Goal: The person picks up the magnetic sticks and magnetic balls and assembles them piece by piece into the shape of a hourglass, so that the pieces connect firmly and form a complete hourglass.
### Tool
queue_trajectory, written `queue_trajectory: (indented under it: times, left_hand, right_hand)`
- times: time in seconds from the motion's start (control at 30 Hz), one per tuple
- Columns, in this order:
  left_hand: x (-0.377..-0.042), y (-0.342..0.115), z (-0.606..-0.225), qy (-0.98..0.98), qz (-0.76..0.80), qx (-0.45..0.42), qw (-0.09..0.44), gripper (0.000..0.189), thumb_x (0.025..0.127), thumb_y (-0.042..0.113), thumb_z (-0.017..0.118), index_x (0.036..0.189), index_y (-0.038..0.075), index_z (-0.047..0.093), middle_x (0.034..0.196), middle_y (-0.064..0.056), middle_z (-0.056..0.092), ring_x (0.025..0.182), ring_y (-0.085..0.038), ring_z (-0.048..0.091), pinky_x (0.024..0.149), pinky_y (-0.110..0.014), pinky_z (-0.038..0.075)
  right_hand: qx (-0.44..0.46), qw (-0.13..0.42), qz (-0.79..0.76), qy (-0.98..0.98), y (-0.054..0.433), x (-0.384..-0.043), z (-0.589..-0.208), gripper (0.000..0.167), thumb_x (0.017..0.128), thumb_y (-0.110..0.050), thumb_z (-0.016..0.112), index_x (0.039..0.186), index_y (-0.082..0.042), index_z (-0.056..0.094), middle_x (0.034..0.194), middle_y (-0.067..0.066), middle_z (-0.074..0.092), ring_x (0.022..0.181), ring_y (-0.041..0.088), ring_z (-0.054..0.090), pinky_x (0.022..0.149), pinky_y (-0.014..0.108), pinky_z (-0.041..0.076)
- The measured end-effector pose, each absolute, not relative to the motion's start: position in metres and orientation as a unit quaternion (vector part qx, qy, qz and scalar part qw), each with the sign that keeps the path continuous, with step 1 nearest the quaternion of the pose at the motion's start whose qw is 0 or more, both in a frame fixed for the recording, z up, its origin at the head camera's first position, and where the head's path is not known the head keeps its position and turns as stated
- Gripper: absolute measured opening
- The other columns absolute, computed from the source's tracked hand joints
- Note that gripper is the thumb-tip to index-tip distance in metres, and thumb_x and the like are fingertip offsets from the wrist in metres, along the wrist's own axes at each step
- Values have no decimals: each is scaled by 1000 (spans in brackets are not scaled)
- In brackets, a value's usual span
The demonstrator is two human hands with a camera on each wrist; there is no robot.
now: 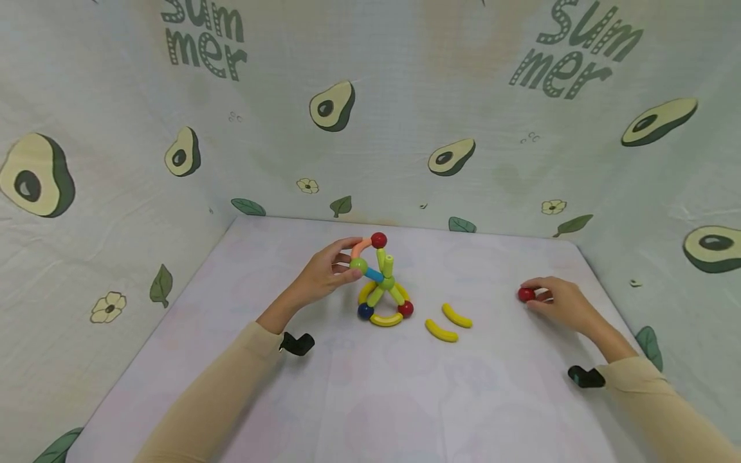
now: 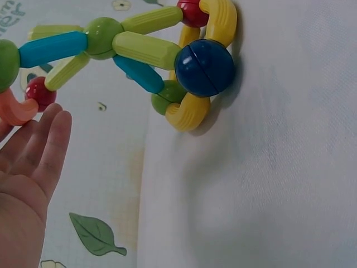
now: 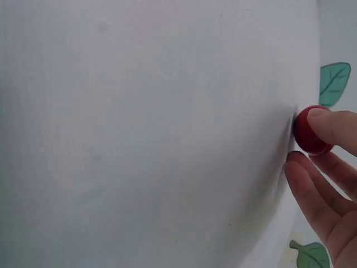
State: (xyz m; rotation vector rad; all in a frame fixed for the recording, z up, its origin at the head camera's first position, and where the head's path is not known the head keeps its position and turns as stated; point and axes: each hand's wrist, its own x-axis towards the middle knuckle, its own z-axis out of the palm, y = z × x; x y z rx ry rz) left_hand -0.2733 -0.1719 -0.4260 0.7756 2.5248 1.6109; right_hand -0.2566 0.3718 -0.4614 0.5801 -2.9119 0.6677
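A magnetic stick-and-ball structure [image 1: 386,282] stands on the table, its base a ring of curved yellow sticks with a dark blue ball [image 2: 204,67] and a red ball [image 1: 406,309]. Green and blue sticks fan out from a green middle ball [image 2: 104,38]. At its upper left, my left hand [image 1: 326,272] grips a green ball [image 1: 358,264] that joins a blue stick to a curved orange stick [image 2: 17,110]. Another red ball [image 1: 379,240] tops the structure. Far to the right, my right hand [image 1: 558,302] pinches a loose red ball [image 3: 310,134] close to the tabletop.
Two curved yellow sticks [image 1: 442,331] lie between the structure and my right hand. Cloth walls [image 1: 393,186] printed with avocados and leaves rise behind the table [image 1: 370,392] and on both sides. A black wrist device [image 1: 298,344] sits at the left cuff.
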Motion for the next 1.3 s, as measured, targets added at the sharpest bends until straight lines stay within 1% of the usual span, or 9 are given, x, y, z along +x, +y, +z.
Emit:
queue_trajectory:
  times: [0.1,0.2,0.33,0.47,0.6,0.7,1.03,1.2,1.3]
  left_hand:
    - [-274,-171,-427,816,520,252,23,75,97,27,81,161,21,44,160,-5,48,125,-25,64,106,-39,56]
    - [-273,-171,-427,817,519,250,23,74,97,28,81,161,21,44,160,-5,48,125,-25,64,107,-40,55]
    - [-274,-172,-427,821,514,248,20,74,97,30,81,161,20,43,161,-6,47,126,-26,64,107,-41,55]
    - [-274,-174,-429,822,514,247,18,75,97,30,81,161,20,43,161,-6,47,126,-26,64,107,-41,56]
    - [-273,-174,-429,821,516,243,20,74,97,29,81,161,21,44,161,-5,47,125,-26,64,107,-41,55]
    - [-272,-172,-427,820,519,241,25,74,97,29,81,160,21,44,161,-5,47,125,-26,64,107,-42,55]
    - [-273,-173,-426,814,525,248,29,73,97,27,80,160,21,44,161,-5,47,127,-27,64,108,-44,54]
    - [-272,-173,-425,812,526,253,26,74,97,26,81,161,19,43,162,-7,47,126,-28,64,108,-44,54]
    - [-272,-174,-425,810,526,258,25,75,97,26,81,161,18,43,161,-7,47,125,-28,64,107,-45,55]
  right_hand:
    - [182,46,222,-957,362,-260,-460,35,90,-4,84,123,-1,73,118,25,73,95,37,74,81,52,63]
    - [182,60,239,-952,336,-262,-447,35,92,-5,82,125,-1,72,118,23,73,96,36,74,81,51,64]
    - [200,76,288,-933,278,-263,-413,38,94,-6,81,130,-1,69,123,21,72,100,36,75,84,50,64]
    - [244,82,332,-907,214,-263,-383,38,95,-9,81,131,-5,69,124,14,73,102,29,76,86,44,64]
    - [304,77,359,-879,162,-263,-364,38,95,-10,82,131,-7,70,124,9,73,102,24,76,89,42,64]
    - [330,68,370,-866,137,-266,-358,38,95,-10,82,131,-7,70,125,8,73,103,22,76,90,42,63]
    - [355,43,372,-857,112,-273,-358,38,95,-9,81,132,-7,70,126,7,73,99,20,75,90,38,63]
    - [338,32,349,-874,124,-269,-358,51,95,-11,82,142,-8,64,129,8,71,100,20,75,90,39,63]
    - [326,22,331,-885,144,-264,-367,46,95,-11,82,138,-9,67,127,8,72,100,20,75,89,40,63]
